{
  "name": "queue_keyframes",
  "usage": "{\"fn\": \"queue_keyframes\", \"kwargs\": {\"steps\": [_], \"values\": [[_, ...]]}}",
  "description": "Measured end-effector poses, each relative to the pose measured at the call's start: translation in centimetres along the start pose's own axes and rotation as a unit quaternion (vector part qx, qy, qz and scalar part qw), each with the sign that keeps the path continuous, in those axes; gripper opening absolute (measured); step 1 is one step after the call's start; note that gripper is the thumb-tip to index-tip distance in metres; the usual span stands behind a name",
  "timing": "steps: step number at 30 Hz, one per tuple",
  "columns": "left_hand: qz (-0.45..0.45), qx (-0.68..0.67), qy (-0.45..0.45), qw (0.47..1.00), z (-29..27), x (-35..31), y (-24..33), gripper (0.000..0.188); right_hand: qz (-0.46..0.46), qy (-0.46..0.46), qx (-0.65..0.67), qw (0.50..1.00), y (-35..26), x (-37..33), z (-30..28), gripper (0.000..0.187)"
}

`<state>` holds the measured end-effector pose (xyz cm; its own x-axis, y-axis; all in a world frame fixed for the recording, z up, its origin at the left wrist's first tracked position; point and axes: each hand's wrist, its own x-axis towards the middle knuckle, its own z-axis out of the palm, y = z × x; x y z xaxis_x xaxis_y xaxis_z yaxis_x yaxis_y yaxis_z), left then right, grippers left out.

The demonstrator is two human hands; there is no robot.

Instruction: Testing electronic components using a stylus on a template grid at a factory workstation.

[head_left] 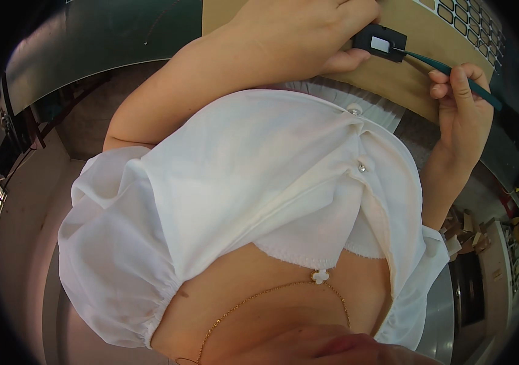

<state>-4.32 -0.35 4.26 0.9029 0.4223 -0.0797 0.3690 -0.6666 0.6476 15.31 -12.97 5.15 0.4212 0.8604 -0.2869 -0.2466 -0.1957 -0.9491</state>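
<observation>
At the top of the head view, my left hand (308, 39) grips the left end of a small black rectangular block (398, 40) between thumb and fingers. A pale, shiny rectangular piece (380, 44) sits in the block's face. My right hand (465, 109), to the right, is closed around dark green tweezers (436, 66). Their thin tip reaches the block's right side, close to the pale piece. Whether the tip touches that piece, I cannot tell.
Beneath my hands lies a brown board (405, 82). A sheet with rows of black rounded frames (463, 23) is at the upper right. The dark green tabletop (107, 45) extends left. Crinkled clear plastic (363, 98) shows at the board's near edge. Cardboard boxes (463, 228) stand lower right.
</observation>
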Motion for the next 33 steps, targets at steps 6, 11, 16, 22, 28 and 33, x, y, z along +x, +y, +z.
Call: {"fn": "queue_keyframes", "kwargs": {"steps": [6, 11, 16, 22, 28, 33], "values": [[0.013, -0.004, 0.017, 1.0, 0.0, 0.1, 0.1, 0.033, 0.001, 0.007, -0.024, 1.0, -0.1, -0.1, -0.1, 0.016], [0.119, 0.02, 0.079, 0.99, 0.3, 0.2, -0.3, 0.039, 0.0, 0.001, -0.03, 1.0, 0.0, -0.2, -0.1, 0.014], [0.244, 0.059, 0.138, 0.958, 1.1, 0.4, -1.0, 0.047, -0.012, -0.004, -0.022, 1.0, 0.1, -0.2, 0.5, 0.012], [0.276, 0.136, 0.064, 0.949, 1.2, 0.3, -0.9, 0.05, 0.008, -0.017, -0.036, 0.999, -0.1, -0.6, 0.0, 0.014], [0.282, 0.211, 0.049, 0.935, 2.0, 0.1, -2.1, 0.054, 0.01, -0.039, -0.029, 0.999, 1.4, 0.3, -0.5, 0.014], [0.297, 0.202, 0.044, 0.932, 2.2, 1.1, -1.4, 0.053, -0.114, 0.023, 0.155, 0.981, 1.4, 0.2, -2.8, 0.016]]}}
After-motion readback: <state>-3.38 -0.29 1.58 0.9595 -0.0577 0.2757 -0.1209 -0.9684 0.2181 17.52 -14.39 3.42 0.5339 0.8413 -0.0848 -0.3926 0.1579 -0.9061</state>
